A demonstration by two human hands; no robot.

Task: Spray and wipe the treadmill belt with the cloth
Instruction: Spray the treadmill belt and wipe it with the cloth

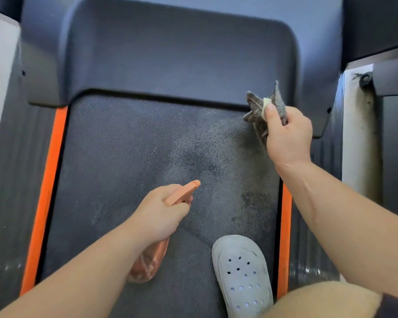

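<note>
The dark treadmill belt fills the middle of the view, with wet spray patches near its centre and right side. My left hand grips an orange spray bottle, its nozzle pointing forward over the wet patch. My right hand holds a bunched grey cloth above the belt's far right corner, near the motor cover.
The dark motor cover lies at the belt's far end. Orange strips run along both belt edges, with dark side rails outside them. A grey clog shoe stands on the belt at the near right. A white wall is at right.
</note>
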